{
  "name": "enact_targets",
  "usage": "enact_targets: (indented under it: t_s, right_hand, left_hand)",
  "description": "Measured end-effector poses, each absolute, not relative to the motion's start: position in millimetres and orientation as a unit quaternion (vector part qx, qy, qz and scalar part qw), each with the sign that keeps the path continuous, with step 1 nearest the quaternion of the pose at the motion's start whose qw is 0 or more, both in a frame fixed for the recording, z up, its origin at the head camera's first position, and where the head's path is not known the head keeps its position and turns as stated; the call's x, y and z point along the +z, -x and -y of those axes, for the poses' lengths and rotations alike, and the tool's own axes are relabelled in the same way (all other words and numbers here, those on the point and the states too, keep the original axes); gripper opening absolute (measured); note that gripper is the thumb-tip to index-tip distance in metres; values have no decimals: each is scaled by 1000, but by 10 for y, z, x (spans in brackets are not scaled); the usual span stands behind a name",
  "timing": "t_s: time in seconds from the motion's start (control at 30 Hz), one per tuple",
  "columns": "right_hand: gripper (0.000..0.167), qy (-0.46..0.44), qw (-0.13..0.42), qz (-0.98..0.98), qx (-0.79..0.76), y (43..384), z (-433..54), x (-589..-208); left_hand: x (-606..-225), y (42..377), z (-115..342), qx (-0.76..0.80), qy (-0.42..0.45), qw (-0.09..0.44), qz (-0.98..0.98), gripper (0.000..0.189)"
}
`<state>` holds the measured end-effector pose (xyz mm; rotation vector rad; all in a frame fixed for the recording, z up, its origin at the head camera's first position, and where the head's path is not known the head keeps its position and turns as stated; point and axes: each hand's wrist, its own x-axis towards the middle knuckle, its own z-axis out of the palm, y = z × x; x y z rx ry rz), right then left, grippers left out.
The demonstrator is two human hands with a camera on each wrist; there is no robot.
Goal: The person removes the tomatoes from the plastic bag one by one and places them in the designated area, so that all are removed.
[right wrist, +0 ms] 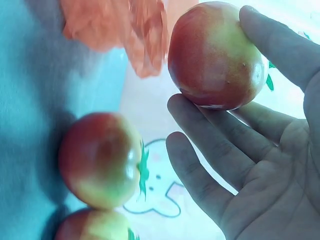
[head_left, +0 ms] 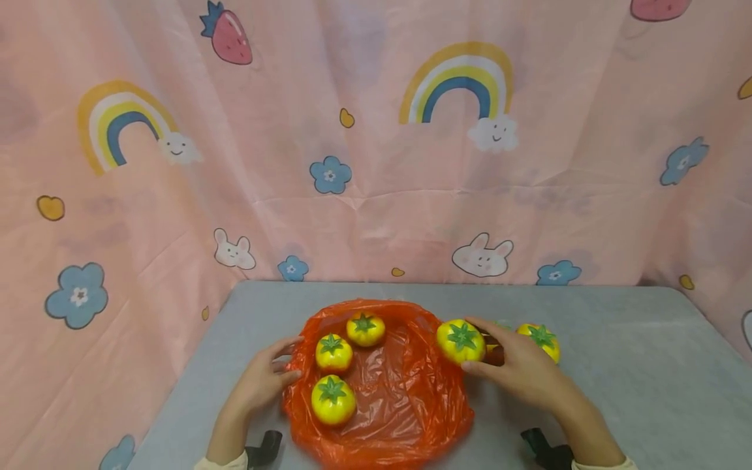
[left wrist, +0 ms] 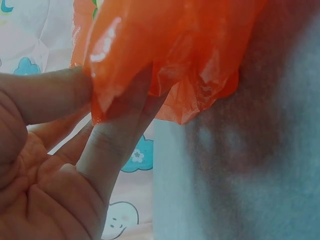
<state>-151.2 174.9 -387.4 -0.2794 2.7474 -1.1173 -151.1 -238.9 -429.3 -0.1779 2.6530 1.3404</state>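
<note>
A red plastic bag point(head_left: 388, 398) lies spread open on the table, with three yellow-and-red tomatoes inside: one at the back point(head_left: 365, 329), one in the middle left point(head_left: 333, 353) and one in front point(head_left: 333, 400). My left hand point(head_left: 260, 377) pinches the bag's left rim; in the left wrist view the thin film point(left wrist: 150, 45) runs between thumb and fingers. Over the bag's right rim, my right hand point(head_left: 523, 365) holds another tomato point(head_left: 461, 341) between thumb and fingertips. The right wrist view shows that tomato's smooth red-yellow side point(right wrist: 215, 57) above the fingers.
Behind the right hand, more tomatoes stand on the table, one at the right point(head_left: 540, 341) and one partly hidden by the fingers. The grey table point(head_left: 634, 372) reaches back to a pink printed curtain point(head_left: 376, 222).
</note>
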Motion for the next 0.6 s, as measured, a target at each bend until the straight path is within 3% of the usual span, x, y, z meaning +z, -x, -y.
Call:
enact_targets:
  t_s: [0.6]
  right_hand:
    - [88, 76, 37, -951, -298, 1508, -2248, -3840]
  left_hand:
    - [-4312, 1530, 2385, 455, 60, 78, -885, 61]
